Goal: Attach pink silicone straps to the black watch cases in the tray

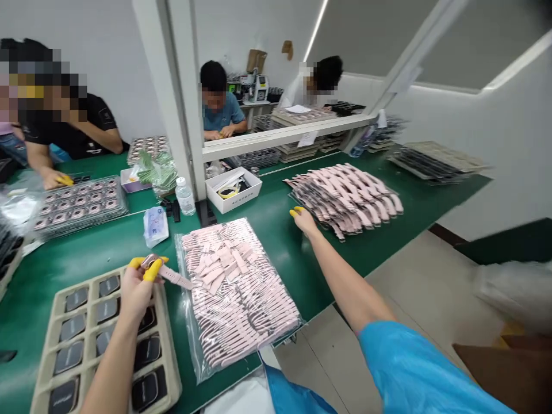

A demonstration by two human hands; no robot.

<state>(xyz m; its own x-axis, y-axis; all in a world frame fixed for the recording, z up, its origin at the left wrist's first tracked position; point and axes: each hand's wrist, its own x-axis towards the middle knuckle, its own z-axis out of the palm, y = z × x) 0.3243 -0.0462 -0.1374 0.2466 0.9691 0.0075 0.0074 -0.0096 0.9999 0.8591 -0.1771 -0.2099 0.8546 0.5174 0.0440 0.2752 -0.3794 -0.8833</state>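
My left hand (140, 282), with yellow finger cots on, grips a pink watch (153, 265) whose strap (176, 279) sticks out to the right. Beneath that hand lies a beige tray (170, 351) holding several dark square watch faces (71, 328) in its compartments. My right hand (305, 221), stretched forward, is beside the left edge of a stack of pink watch straps (349, 195) on clear trays. Its yellow-tipped fingers are drawn together; what they hold, if anything, cannot be made out. Between my hands, a clear plastic bag (187, 322) carries rows of pink straps (241, 299), with loose pieces on top.
A white box (235, 192) and a plastic bottle (185, 198) stand by the frame post (183, 103). A small packet (155, 227) lies nearby on the green table (276, 230). Trays of watch cases (81, 204) are at left, near a co-worker (73, 121). More trays (435, 161) lie far right.
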